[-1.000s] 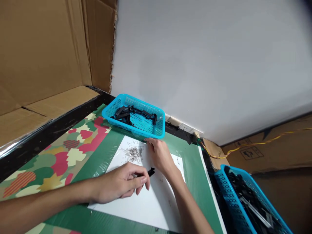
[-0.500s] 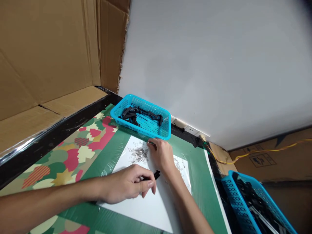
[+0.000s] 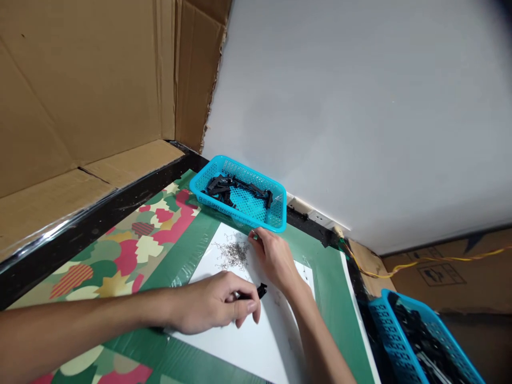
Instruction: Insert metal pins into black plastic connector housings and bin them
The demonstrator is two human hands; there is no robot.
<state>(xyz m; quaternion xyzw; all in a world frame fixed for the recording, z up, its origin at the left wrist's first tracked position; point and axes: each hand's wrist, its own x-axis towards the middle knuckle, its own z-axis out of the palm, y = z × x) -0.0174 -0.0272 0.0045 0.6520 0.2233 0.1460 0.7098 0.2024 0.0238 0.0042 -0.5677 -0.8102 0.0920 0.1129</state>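
Observation:
My left hand (image 3: 218,303) is closed around a slim black plastic piece (image 3: 261,290), whose end sticks out past the fingers. It rests over a white sheet of paper (image 3: 240,349). My right hand (image 3: 274,257) is at the far part of the sheet, thumb and forefinger pinched together; whatever they grip is too small to make out. Just left of those fingertips lies a heap of small, thin bent metal pieces (image 3: 234,255), with loose ones scattered around it. A few more lie on the paper by my right forearm, partly hidden by it.
Behind the paper stands a blue perforated basket (image 3: 240,216) holding several black plastic pieces (image 3: 222,186). Another blue basket (image 3: 394,325) with black parts is at the lower right. Cardboard (image 3: 88,80) walls the left side. Yellow wires (image 3: 424,260) run from a power strip (image 3: 318,217) along the wall.
The view has shifted slightly, so the scene sits a little further right. My right wrist has moved slightly and now covers more of the metal pieces beside it. My left hand keeps its grip.

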